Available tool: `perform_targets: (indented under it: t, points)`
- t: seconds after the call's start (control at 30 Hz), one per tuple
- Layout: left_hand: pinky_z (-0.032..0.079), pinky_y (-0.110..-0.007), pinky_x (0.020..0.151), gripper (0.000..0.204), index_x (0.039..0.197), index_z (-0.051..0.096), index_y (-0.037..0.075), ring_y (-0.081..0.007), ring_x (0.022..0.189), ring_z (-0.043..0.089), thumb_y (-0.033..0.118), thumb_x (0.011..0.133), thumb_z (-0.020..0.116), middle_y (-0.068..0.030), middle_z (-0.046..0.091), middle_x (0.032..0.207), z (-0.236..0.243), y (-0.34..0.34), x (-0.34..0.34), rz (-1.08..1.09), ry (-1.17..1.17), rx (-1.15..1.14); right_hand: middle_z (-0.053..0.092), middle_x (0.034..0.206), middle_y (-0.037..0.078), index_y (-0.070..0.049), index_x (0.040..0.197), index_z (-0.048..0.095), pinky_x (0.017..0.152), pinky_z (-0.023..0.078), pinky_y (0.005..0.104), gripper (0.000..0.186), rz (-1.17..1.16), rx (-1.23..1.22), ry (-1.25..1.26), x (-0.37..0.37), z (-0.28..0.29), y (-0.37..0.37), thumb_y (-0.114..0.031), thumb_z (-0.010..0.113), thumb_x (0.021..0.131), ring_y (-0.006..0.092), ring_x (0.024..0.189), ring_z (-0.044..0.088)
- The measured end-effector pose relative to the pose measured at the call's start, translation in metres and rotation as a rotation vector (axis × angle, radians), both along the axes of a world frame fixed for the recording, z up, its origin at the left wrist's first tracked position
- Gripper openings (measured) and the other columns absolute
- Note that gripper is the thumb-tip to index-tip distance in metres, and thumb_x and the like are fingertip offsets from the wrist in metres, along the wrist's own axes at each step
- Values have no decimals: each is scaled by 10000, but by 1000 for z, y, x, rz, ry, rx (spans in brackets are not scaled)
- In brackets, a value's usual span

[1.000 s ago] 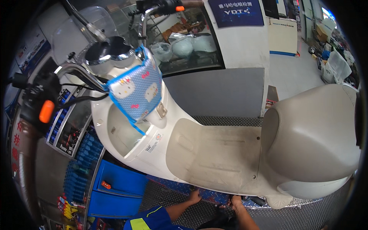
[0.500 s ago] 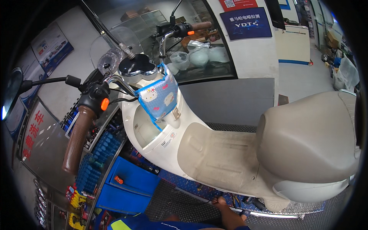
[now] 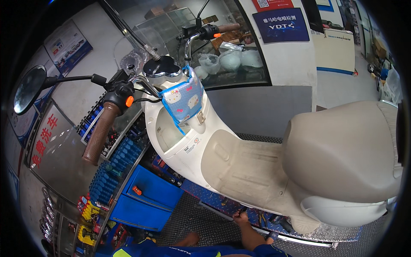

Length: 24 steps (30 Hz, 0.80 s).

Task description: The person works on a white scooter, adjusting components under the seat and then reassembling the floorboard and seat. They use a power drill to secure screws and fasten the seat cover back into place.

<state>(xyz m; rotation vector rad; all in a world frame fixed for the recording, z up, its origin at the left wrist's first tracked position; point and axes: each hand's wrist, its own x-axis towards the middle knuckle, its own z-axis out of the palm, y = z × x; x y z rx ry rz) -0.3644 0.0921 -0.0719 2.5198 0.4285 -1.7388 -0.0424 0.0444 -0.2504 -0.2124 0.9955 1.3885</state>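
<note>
Right hand (image 3: 241, 217): lower centre, beside blue platform (image 3: 199, 191); grip unclear
Left hand (image 3: 190, 239): bottom, cannot tell
Scooter (image 3: 252, 169): centre

One scooter (image 3: 248, 167) has one seat (image 3: 342, 150), two brown handles (image 3: 102, 135), two orange switches (image 3: 129, 101), one beige hook (image 3: 200, 118) and one patterned pouch (image 3: 184, 100). One round mirror (image 3: 30, 90) is in view. Two blue panels (image 3: 160, 190) and one orange gadget (image 3: 137, 190) show; one pillar (image 3: 295, 64) bears two signs (image 3: 281, 25).
</note>
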Motion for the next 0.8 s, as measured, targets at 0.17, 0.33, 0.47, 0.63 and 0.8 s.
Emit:
perform_targets:
  t: [0.17,0.33,0.47,0.63,0.8]
  points:
    - [581,-486,838,372,1075,720,-17,-401,993,676,308,901,678,-273,679,1112,13,-10,-22,-23,-100,-194,436,628,12,-122,852,549,501,356,329,196,-35,20,-55,1,-7,-15,-219,470,1003,175,503,380]
    - [573,-504,859,413,1120,683,-13,-400,989,666,353,932,644,-264,667,1113,6,0,-31,-126,-203,-349,497,639,33,-124,853,546,522,389,348,206,-20,-11,-199,23,7,-49,-221,467,1016,190,513,424]
    - [566,-519,875,447,1157,653,-9,-400,986,658,388,956,617,-257,657,1113,-40,20,-36,-329,-286,-599,616,708,70,-123,908,588,564,425,373,255,-7,-128,-540,77,68,-131,-317,504,1051,210,585,506]
    - [554,-508,895,475,1220,667,3,-389,1010,651,399,962,625,-246,652,1152,-88,8,-43,-106,-314,-499,677,719,97,-56,1039,669,518,457,375,343,321,-145,-972,114,130,-238,-386,575,1049,218,545,562]
    - [542,-488,935,492,1250,673,5,-398,1051,648,395,953,634,-265,643,1211,-74,36,10,-36,-390,-291,716,1140,200,24,1363,562,841,590,456,529,637,-727,-2127,98,-15,-319,-38,630,842,352,1036,710]
